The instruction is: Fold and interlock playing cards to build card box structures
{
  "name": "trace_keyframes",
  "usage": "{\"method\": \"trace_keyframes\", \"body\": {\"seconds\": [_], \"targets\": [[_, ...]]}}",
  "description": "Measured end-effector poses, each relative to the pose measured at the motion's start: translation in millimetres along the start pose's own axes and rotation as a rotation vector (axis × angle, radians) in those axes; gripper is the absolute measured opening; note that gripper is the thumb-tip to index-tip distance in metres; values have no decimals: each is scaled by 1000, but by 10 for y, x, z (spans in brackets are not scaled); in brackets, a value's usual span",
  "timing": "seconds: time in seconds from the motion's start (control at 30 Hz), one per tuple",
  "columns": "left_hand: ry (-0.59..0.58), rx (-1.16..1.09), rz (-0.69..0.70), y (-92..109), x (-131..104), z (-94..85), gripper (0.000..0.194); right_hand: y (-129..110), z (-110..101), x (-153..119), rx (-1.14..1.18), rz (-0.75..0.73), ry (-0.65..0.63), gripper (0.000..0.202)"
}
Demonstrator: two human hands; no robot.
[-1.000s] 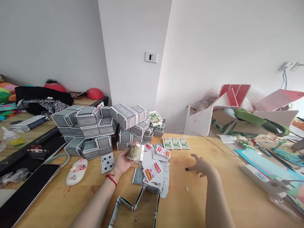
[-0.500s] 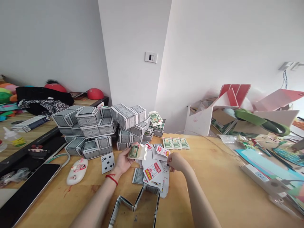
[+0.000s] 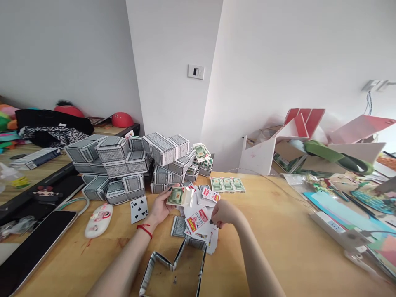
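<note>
My left hand grips a small green card box, its white flap standing open toward the right. My right hand is just right of the card pile, fingers curled together; whether they pinch anything is too small to tell. Between the hands lies a loose pile of white playing cards, with a red-and-yellow joker card on it. Below the pile stands an open frame built of folded cards. Three green card packs lie in a row behind my right hand.
Stacked grey patterned card blocks stand at the back left. A five of spades, a white mouse and a black phone-like slab lie at the left. A power strip and a cluttered white box are at the right.
My right hand has moved slightly left and down over the edge of the card pile. My left hand still holds the green box. The whole view has shifted slightly.
</note>
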State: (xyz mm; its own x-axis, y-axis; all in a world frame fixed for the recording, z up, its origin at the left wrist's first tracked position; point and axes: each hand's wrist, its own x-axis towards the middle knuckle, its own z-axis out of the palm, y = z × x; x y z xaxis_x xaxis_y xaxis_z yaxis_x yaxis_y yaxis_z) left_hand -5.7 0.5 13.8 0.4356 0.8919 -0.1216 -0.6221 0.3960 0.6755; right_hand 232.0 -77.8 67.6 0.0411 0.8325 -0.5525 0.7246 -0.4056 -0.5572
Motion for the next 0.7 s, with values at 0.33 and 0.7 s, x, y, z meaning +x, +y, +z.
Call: {"method": "trace_keyframes", "body": {"seconds": [0.33, 0.7], "targets": [[-12, 41, 10, -21, 24, -42, 35, 61, 46, 195, -211, 71, 114, 16], [-5, 60, 15, -21, 12, 2, 38, 442, -599, -319, -14, -12, 392, 13]]}}
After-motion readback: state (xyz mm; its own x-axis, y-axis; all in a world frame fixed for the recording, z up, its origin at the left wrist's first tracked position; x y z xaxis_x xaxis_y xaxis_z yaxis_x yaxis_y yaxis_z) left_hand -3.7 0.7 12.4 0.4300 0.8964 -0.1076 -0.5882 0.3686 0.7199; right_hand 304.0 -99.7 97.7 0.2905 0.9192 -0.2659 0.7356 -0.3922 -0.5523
